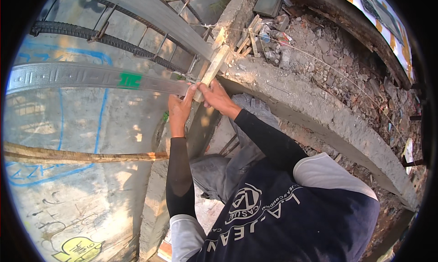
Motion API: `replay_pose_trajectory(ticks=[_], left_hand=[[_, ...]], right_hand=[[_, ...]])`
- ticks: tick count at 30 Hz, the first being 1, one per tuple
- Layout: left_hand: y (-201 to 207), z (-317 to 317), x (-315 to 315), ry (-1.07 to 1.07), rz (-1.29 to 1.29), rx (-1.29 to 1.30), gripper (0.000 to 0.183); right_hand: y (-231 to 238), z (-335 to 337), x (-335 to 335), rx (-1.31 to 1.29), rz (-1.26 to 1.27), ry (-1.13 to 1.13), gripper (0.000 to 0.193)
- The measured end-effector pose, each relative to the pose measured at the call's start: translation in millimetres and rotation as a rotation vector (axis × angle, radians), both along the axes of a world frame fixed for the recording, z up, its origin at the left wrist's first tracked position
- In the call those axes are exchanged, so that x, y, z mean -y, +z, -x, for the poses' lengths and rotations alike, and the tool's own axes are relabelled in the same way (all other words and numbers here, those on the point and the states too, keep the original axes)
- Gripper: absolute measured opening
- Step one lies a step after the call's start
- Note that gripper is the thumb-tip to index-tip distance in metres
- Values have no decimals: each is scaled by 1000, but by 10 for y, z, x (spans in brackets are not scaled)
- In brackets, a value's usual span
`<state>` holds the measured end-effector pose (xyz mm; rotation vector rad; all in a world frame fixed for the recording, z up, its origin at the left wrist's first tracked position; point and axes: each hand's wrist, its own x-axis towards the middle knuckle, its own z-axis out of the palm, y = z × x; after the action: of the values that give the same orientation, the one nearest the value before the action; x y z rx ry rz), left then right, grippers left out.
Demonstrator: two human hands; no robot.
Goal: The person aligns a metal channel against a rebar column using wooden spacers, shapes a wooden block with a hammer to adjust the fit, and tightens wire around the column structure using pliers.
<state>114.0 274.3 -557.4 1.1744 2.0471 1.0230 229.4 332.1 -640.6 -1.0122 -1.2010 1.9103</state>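
My right hand (218, 98) is closed round the lower part of a short, pale wooden batten (216, 67), which slants up and away over the concrete edge. Close beside it on the left, my left hand (180, 108) is closed, its thumb raised by the batten's lower end. What its fingers grip is hidden. Just above that hand ends a long grey metal channel (91, 77) with a green mark, reaching in from the left. A second, wider metal panel (155, 16) runs down from the top to the batten. Thin wire or string shows around the joint.
A ribbed steel bar cage (109, 42) crosses the upper left before a concrete wall (123, 120) with painted marks. A wooden pole (86, 154) sticks out below. Concrete beams (315, 95) border rubble (333, 66) on the right. A taut string (328, 63) crosses over it.
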Motion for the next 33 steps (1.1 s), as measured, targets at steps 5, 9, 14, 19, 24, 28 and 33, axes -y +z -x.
replay_pose_trajectory(ticks=[5, 9, 14, 19, 24, 28, 33], left_hand=[[-103, 79, 27, -93, 14, 28, 66], [-63, 96, 22, -218, 63, -60, 84], [-188, 31, 10, -111, -45, -93, 68], [-119, -76, 13, -39, -59, -145, 48], [-235, 106, 106, 65, 73, -329, 51], [-158, -1, 66, 35, -67, -208, 56], [-152, -69, 45, 8, -160, -134, 60]], right_hand=[[-47, 2, -15, -32, 29, 10, 46], [-140, -58, -105, -31, 29, 82, 56], [-69, -95, -130, 39, -3, 83, 53], [204, -347, -206, 155, -42, 185, 55], [637, -731, -598, 662, -598, -94, 66], [737, -586, -951, 592, -1232, -213, 62], [725, -607, -1095, 562, -1082, 64, 52]])
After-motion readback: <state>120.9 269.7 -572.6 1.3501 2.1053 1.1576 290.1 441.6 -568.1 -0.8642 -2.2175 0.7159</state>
